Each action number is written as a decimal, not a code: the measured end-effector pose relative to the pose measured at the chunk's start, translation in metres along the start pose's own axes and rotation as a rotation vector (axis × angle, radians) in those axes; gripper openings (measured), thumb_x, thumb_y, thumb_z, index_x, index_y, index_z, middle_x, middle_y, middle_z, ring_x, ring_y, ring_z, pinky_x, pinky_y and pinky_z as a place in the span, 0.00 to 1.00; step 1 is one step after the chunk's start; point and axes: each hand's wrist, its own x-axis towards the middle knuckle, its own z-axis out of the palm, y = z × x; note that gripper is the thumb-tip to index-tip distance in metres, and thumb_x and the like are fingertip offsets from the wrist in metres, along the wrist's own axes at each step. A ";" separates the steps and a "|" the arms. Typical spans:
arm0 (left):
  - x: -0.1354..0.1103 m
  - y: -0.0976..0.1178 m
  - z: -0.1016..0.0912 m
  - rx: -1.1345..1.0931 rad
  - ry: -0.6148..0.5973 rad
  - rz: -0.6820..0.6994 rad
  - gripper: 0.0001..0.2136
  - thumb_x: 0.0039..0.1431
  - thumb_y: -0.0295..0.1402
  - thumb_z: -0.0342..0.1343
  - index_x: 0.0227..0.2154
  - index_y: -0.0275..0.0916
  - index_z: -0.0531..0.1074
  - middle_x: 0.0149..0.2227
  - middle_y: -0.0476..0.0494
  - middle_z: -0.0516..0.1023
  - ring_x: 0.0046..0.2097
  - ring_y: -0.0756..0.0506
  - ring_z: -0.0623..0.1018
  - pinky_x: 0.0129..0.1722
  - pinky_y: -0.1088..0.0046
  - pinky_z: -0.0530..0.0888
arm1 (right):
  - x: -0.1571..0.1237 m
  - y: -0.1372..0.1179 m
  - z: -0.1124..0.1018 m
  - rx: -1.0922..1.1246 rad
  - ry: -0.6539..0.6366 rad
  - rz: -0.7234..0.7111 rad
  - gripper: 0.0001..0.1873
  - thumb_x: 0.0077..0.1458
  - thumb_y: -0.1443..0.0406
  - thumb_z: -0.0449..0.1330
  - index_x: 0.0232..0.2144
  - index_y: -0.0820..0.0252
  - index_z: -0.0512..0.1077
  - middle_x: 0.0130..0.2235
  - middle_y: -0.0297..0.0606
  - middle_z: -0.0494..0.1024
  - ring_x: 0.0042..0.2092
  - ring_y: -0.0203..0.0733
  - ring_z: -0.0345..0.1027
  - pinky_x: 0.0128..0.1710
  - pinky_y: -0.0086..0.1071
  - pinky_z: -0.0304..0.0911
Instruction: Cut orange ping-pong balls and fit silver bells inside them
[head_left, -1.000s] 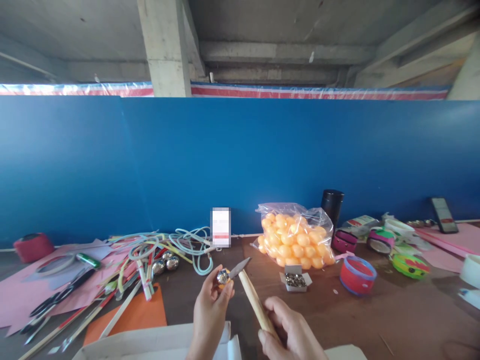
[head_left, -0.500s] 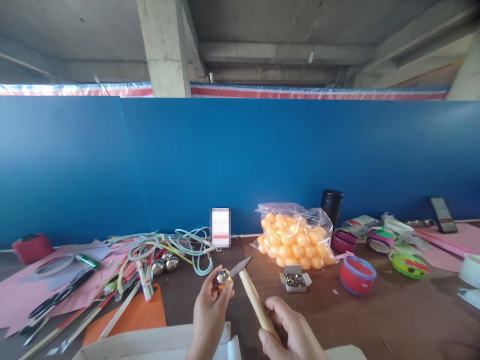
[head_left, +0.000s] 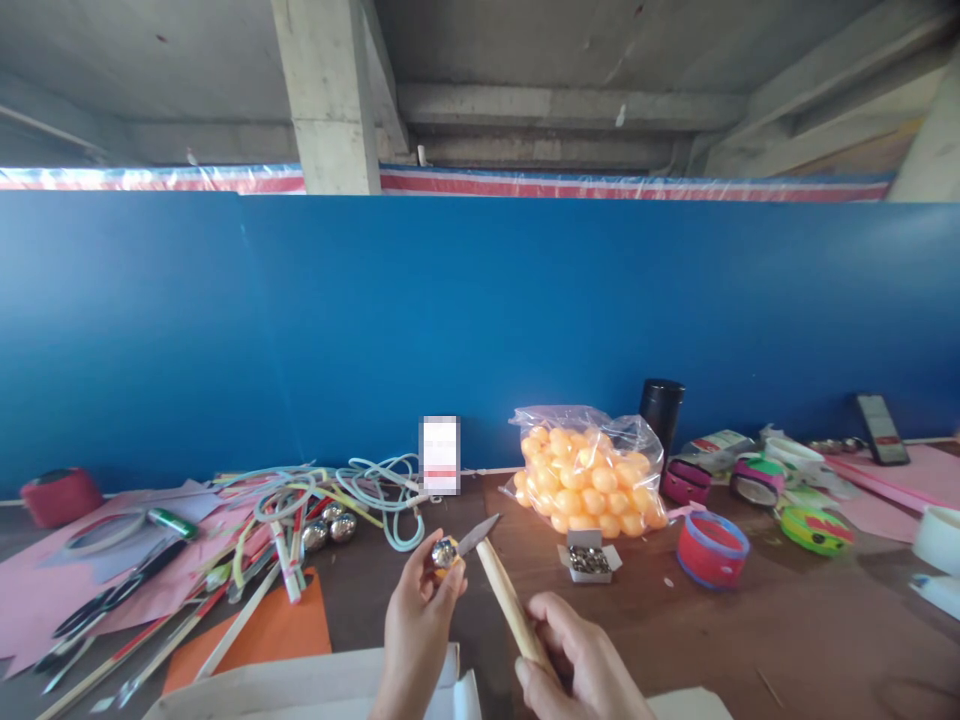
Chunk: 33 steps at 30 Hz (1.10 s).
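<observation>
My left hand [head_left: 422,612] pinches a shiny silver ball [head_left: 444,553] between thumb and fingers, a yellow-orange bit showing beneath it. Wrapped round the pale wooden handle of a hammer [head_left: 510,608] is my right hand [head_left: 574,655]. The hammer's grey metal head narrows to a point away from me, and its other end meets or lies just beside the silver ball; I cannot tell if they touch. Beyond my right hand stands a small open box [head_left: 590,560] of small metal pieces. A clear bag [head_left: 589,480] of orange balls sits behind it.
Cords [head_left: 386,490], sticks, scissors [head_left: 112,600] and silver balls [head_left: 330,525] crowd the left over pink paper [head_left: 30,600]. A white cardboard box [head_left: 315,685] lies at the front. Rightward are a red-and-blue tape roll [head_left: 712,550], a black cylinder [head_left: 661,420] and a phone [head_left: 881,430].
Both hands keep their hold on the silver ball and the hammer. The whole view has shifted very slightly; nothing else has visibly moved.
</observation>
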 end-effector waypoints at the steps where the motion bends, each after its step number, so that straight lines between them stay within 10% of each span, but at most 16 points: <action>1: 0.000 0.000 0.000 -0.003 -0.003 0.003 0.27 0.43 0.38 0.64 0.48 0.35 0.67 0.35 0.41 0.79 0.40 0.41 0.80 0.39 0.65 0.78 | 0.000 0.000 0.000 0.005 0.002 0.004 0.08 0.44 0.70 0.54 0.31 0.59 0.61 0.20 0.24 0.62 0.22 0.32 0.57 0.21 0.25 0.53; 33: -0.002 0.000 0.003 -0.003 0.001 0.000 0.28 0.43 0.39 0.64 0.48 0.35 0.67 0.36 0.41 0.78 0.40 0.41 0.80 0.38 0.66 0.78 | 0.001 0.001 -0.001 -0.050 0.019 -0.016 0.07 0.46 0.69 0.53 0.30 0.57 0.59 0.20 0.24 0.62 0.21 0.32 0.57 0.22 0.25 0.52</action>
